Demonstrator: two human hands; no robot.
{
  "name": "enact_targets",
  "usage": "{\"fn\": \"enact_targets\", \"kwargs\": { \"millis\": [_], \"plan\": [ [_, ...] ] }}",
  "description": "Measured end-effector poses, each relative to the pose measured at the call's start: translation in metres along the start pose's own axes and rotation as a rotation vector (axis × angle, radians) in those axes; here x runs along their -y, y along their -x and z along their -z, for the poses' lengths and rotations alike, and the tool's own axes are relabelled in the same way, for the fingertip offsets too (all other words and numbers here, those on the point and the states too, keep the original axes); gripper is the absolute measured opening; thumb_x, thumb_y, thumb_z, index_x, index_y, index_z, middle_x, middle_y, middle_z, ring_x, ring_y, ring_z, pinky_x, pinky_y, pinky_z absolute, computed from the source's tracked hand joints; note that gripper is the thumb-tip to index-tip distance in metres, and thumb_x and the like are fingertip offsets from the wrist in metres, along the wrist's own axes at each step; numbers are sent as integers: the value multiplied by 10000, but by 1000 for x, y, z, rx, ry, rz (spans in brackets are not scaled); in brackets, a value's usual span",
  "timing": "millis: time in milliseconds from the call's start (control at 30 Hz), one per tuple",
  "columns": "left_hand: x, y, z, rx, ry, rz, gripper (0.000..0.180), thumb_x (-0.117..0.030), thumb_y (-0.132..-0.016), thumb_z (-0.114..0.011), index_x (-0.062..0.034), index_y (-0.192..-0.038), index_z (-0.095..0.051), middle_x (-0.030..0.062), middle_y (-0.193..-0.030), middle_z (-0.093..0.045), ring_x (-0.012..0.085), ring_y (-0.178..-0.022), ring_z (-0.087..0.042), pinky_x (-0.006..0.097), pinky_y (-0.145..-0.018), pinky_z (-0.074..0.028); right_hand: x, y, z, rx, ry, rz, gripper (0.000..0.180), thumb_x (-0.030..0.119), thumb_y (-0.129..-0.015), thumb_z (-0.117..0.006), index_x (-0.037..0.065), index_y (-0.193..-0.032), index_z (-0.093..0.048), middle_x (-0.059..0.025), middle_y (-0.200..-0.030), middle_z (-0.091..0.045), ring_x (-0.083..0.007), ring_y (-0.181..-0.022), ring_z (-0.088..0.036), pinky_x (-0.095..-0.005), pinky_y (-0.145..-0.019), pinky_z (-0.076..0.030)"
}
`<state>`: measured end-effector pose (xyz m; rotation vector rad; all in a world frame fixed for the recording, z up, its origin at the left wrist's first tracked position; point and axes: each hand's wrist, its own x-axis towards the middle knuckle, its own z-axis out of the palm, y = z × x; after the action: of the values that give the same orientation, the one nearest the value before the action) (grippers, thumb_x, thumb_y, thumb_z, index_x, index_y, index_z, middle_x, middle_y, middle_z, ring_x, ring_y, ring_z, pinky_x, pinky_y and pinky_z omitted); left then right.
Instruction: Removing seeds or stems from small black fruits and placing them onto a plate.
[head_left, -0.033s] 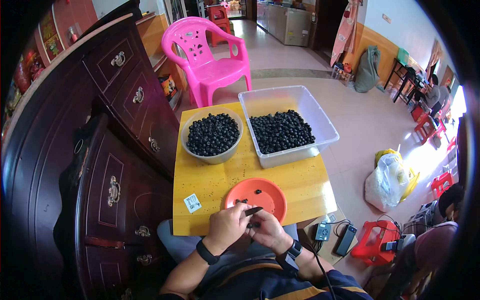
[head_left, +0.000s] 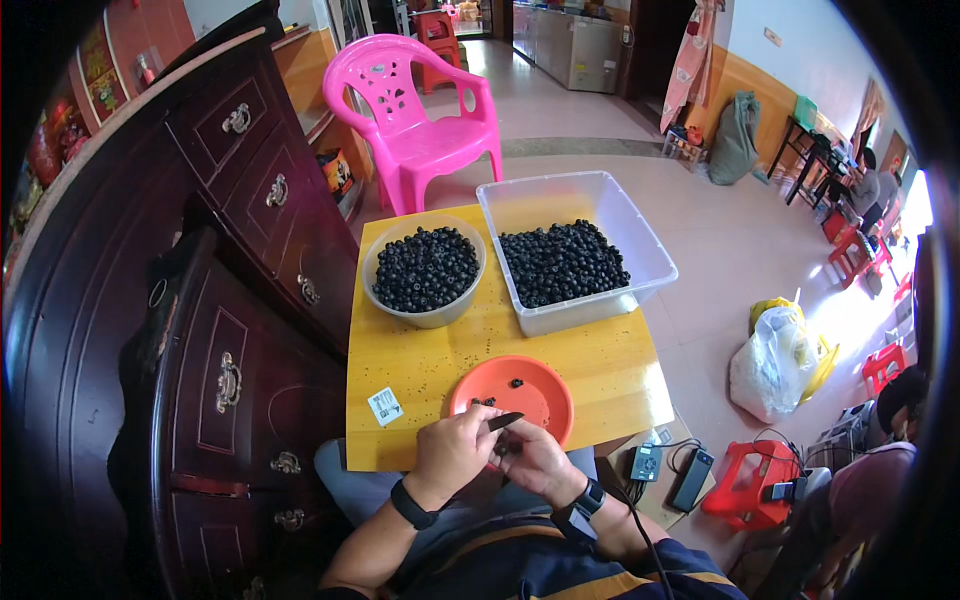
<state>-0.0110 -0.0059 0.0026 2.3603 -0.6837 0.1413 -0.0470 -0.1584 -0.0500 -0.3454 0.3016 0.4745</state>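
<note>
My left hand (head_left: pixel 450 455) is closed around a small knife, its handle hidden by the fingers. The knife's dark blade (head_left: pixel 506 421) sticks out toward my right hand (head_left: pixel 540 462). In the curled fingers of that right hand are small dark berries (head_left: pixel 503 449), partly covered. Both hands meet over the near rim of an orange-red plate (head_left: pixel 530 375), where a few dark pieces lie. Farther back stand a round bowl (head_left: pixel 430 319) on the left and a clear rectangular tub (head_left: pixel 590 318) on the right, each holding many dark blueberries.
The yellow table (head_left: pixel 420 352) has dark specks and a white label (head_left: pixel 384 406) on it. A pink chair (head_left: pixel 420 130) stands behind it, dark cabinets (head_left: pixel 240 380) along the left. On the right are a red stool (head_left: pixel 750 485), electrical boxes with cables, plastic bags (head_left: pixel 775 365) and another person.
The fingers of my right hand have shifted slightly around the berries. The knife, plate and berry containers stay in place.
</note>
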Motion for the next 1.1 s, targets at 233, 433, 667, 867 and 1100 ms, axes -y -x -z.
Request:
{"fn": "enact_targets", "kwargs": {
  "millis": [233, 433, 667, 867, 1100],
  "plan": [
    [-2, 2, 20, 98, 95, -9, 235, -220, -815, -778, -99, -988, -676, 80, -711, -677, 297, -647, -678, 393, -580, -527, 4, 10, 1, 23, 50, -14, 135, 123, -972, -605, 46, -1076, -646, -56, -1009, -678, -159, -907, -658, -322, -771, -570],
    [-16, 11, 21, 48, 222, 17, 276, -250, -799, -815, -91, -970, -666, 74, -679, -660, 277, -601, -657, 377, -556, -509, 7, 19, 3, 148, 168, -11, 120, 216, -1016, -587, 127, -1084, -629, 21, -1032, -630, -81, -918, -601, -255, -784, -513],
    [-35, 25, 19, -22, 375, 9, 220, -123, -814, -808, -17, -933, -657, 61, -620, -583, 148, -548, -569, 309, -548, -469, -3, 31, 3, 95, 107, 39, 158, 226, -1019, -580, 94, -1086, -634, -12, -1004, -656, -91, -868, -622, -247, -745, -522],
    [-30, 33, 8, -9, 441, 50, 158, -91, -858, -768, -6, -947, -669, 19, -638, -595, 77, -581, -558, 266, -565, -472, -2, 46, 3, 110, 84, 35, 152, 216, -1003, -610, 97, -1095, -630, -15, -964, -658, -96, -834, -628, -240, -705, -532],
    [-36, 39, 4, 62, 950, 114, 89, -58, -924, -703, -4, -989, -675, 29, -808, -709, 90, -747, -687, 240, -682, -548, -2, 56, -3, 267, 29, -2, 89, 205, -1007, -610, 120, -981, -605, 31, -916, -610, -62, -818, -586, -204, -739, -481]
  ]
}}
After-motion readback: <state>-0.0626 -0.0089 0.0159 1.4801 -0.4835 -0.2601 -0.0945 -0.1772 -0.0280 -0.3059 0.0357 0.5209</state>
